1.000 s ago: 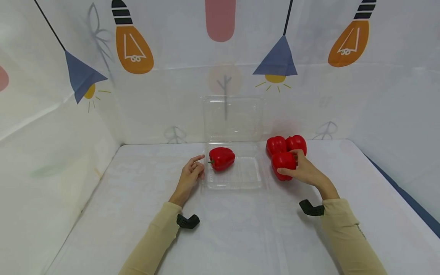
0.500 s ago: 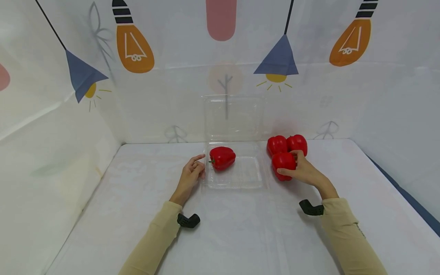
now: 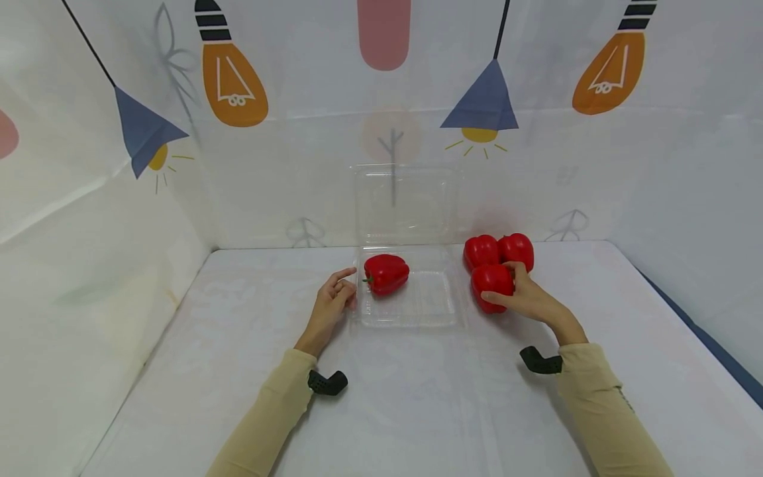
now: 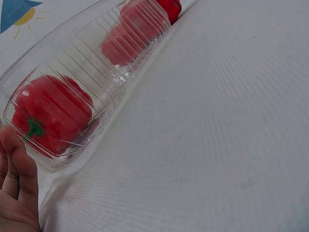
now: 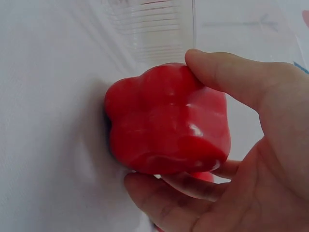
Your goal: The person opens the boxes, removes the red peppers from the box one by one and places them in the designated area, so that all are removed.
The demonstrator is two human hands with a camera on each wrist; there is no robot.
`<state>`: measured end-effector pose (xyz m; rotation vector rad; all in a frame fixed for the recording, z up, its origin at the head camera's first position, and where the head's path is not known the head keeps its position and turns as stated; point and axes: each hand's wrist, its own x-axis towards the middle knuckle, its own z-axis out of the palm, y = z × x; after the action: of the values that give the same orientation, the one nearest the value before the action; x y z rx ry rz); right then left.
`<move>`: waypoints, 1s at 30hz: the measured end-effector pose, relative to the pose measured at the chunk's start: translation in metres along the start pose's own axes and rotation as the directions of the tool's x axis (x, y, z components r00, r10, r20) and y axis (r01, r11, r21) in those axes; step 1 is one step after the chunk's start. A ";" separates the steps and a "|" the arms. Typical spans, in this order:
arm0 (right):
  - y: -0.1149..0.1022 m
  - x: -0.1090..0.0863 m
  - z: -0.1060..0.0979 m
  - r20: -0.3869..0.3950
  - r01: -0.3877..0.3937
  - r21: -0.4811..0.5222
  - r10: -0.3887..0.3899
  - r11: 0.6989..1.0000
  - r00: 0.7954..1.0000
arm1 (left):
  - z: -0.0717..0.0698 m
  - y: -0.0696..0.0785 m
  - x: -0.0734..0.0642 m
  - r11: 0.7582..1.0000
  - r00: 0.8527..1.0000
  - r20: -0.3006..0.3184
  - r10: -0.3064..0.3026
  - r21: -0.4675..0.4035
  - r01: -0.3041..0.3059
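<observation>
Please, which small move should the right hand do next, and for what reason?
Probably the right hand should lift the gripped pepper slightly, ready to bring it over the clear container. It holds this pepper from two sides, and the container's lid stands open. Another pepper lies in the left part, while the right part, nearer this hand, is bare.

The left hand (image 4: 18, 186) is at the lower left, its fingertips at the near corner of a clear plastic box (image 4: 99, 82). A red pepper (image 4: 58, 108) with a green stem (image 4: 35, 127) lies inside that end. More red peppers (image 4: 123, 43) show through the far end, partly past it. White tabletop (image 4: 203, 125) fills the right; a blue lamp print (image 4: 14, 12) shows top left.
</observation>
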<state>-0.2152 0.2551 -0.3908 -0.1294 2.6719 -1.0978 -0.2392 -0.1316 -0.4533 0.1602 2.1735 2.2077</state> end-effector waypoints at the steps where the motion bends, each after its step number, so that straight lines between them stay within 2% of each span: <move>1: 0.000 0.000 0.000 0.006 -0.001 0.003 0.001 1.000 1.000 | 0.000 0.000 0.000 1.000 1.000 0.001 0.001 0.000 -0.001; 8: 0.005 0.000 -0.002 0.049 -0.010 -0.001 0.010 1.000 0.999 | -0.002 0.001 0.000 1.000 0.999 0.016 -0.029 -0.009 0.029; 18: 0.004 -0.003 -0.005 0.076 -0.009 -0.007 0.009 1.000 0.997 | 0.000 0.000 0.000 1.000 1.000 -0.001 -0.013 0.014 0.013; 30: 0.003 -0.003 -0.004 0.073 -0.009 -0.010 0.010 1.000 0.997 | 0.000 0.001 -0.001 1.000 1.000 -0.004 0.003 0.009 -0.003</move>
<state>-0.2134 0.2608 -0.3895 -0.1554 2.6110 -1.0575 -0.2385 -0.1313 -0.4527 0.1597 2.1871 2.2018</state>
